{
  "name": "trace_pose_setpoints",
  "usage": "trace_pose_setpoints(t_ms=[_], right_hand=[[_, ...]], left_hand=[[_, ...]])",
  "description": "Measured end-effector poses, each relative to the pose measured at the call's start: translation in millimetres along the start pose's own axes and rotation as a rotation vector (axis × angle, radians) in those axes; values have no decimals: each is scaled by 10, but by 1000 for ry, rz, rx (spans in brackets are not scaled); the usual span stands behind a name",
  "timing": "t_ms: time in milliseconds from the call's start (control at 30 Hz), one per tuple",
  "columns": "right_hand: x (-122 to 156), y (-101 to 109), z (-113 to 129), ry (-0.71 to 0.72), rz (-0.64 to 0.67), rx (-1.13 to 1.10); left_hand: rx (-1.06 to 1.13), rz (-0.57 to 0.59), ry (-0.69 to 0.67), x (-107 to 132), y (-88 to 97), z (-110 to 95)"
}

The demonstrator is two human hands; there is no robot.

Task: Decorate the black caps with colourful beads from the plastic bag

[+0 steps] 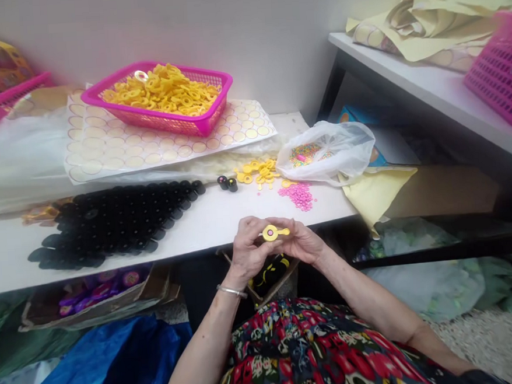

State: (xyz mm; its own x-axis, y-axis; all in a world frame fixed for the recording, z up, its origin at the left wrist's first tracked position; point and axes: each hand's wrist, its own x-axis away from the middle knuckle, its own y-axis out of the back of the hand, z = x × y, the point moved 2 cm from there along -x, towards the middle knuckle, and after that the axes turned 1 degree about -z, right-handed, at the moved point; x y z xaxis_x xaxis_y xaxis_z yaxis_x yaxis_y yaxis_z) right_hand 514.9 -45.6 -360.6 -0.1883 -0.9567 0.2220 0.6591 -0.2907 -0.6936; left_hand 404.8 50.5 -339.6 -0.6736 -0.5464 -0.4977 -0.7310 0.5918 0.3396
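Note:
In front of my body, just off the table's near edge, my left hand (250,248) and my right hand (302,239) meet around a small yellow plastic piece (269,233). It has a round ring with a pink dot in its middle and a short arm pointing right. Fingers of both hands are closed about it; whatever lies behind it is hidden. Beyond my hands lie loose yellow pieces (258,171) and a heap of small pink discs (298,197). Two black round pieces (227,183) stand left of them, one showing a pink centre and one a yellow centre.
Rows of black round pieces (109,223) cover the table's left part. A pink basket (203,124) full of yellow pieces rests on printed sheets (99,150). A white plastic bag (349,147) holds small coloured bits. Right, a shelf (433,86) carries another pink basket (499,72).

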Motion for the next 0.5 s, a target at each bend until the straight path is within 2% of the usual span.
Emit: trace_pose_setpoints(t_ms=[133,200,367,500], right_hand=[[92,-13,36,26,-14,131],[109,-31,52,33,-18,180],[158,-22,50,-26,76,217],[188,13,4,37,78,287]], left_hand=[[-120,118,-201,53,-107,-99],[-157,137,-210,75,-149,-102],[-213,169,-182,155,-172,-96],[-230,163,-187,248,-159,-97]])
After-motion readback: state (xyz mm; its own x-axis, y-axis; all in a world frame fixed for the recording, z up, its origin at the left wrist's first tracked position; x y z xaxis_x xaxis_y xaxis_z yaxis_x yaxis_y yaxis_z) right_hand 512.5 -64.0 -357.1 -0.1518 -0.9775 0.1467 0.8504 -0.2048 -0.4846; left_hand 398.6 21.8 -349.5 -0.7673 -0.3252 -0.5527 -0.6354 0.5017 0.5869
